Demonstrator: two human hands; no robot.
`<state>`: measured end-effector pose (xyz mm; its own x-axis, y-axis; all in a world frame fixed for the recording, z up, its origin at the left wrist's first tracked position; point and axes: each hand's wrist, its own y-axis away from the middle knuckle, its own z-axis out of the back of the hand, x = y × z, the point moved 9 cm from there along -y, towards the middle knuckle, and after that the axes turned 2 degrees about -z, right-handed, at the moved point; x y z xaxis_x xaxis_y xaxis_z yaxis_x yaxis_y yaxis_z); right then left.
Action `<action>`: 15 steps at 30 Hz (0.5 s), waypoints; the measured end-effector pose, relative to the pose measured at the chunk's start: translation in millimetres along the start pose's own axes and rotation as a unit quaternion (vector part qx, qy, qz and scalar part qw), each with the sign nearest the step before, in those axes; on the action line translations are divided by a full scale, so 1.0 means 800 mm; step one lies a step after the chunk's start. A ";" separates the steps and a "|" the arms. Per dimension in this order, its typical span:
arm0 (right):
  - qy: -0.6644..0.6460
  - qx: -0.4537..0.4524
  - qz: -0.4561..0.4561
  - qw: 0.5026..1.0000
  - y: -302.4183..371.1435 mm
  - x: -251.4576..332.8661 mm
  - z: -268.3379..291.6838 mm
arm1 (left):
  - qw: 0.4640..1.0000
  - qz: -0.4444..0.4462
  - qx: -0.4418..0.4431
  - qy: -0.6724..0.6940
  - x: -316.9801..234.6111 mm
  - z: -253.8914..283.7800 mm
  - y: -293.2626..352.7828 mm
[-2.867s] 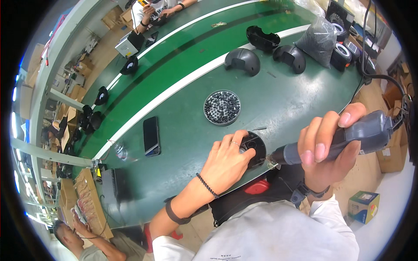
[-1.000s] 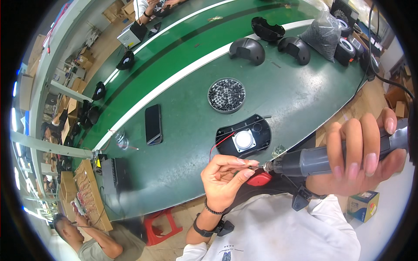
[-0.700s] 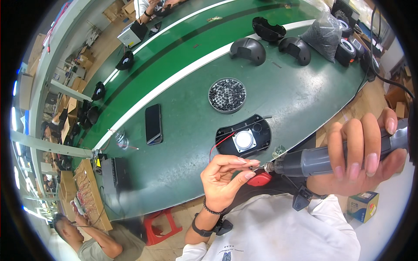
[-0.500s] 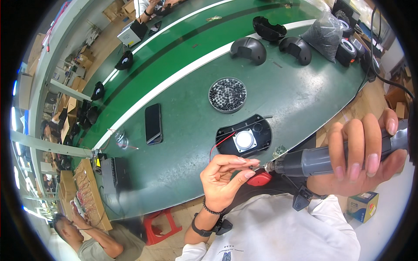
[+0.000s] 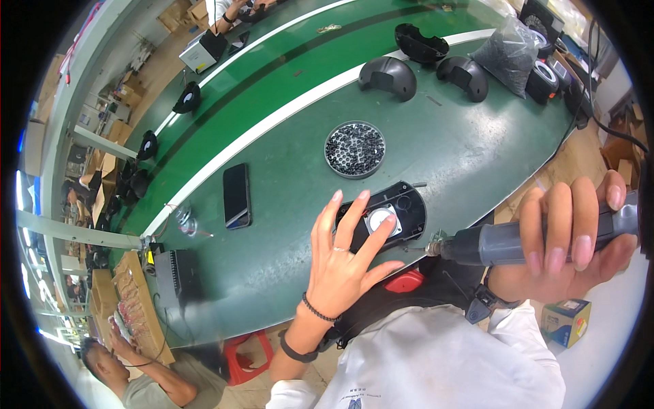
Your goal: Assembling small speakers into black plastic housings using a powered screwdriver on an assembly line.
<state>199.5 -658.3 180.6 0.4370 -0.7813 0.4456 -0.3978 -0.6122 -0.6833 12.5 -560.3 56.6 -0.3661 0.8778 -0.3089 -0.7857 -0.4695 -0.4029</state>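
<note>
- Tabletop point(image 5: 272, 273), centre: smooth, semi-gloss, bright glare patches.
- Power tool point(image 5: 501, 243), right: grey plastic body, mostly matt with soft sheen; nose point(image 5: 437, 246) looks metal.
- Flat housing point(image 5: 412, 203), centre: black plastic, low sheen; its round insert point(image 5: 379, 218) smooth, white.
- Curved shell point(image 5: 390, 73), upper centre: dark plastic, smooth, satin.
- Phone point(image 5: 237, 193), left of centre: dark, glossy face.
- Bag point(image 5: 505, 58), upper right: clear plastic film, crinkled, shiny.
- Shirt point(image 5: 422, 354), lower edge: white cloth, matt, creased.

A long green table point(image 5: 286, 266) with white stripes stands on a tan floor point(image 5: 543, 176), a red stool point(image 5: 234, 361) at its near side, a pale metal frame point(image 5: 88, 232), cardboard boxes point(image 5: 131, 90) and strip lights point(image 5: 20, 191) to the left.
</note>
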 end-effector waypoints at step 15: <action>0.123 0.014 -0.016 0.992 -0.007 -0.039 0.026 | 0.991 -0.064 0.113 0.019 0.024 -0.040 -0.031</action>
<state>204.9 -627.8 158.5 0.2371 -0.7690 0.5937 -0.3628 -0.6370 -0.6802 41.0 -535.1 33.1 -0.2403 0.9227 -0.3016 -0.9180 -0.3170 -0.2383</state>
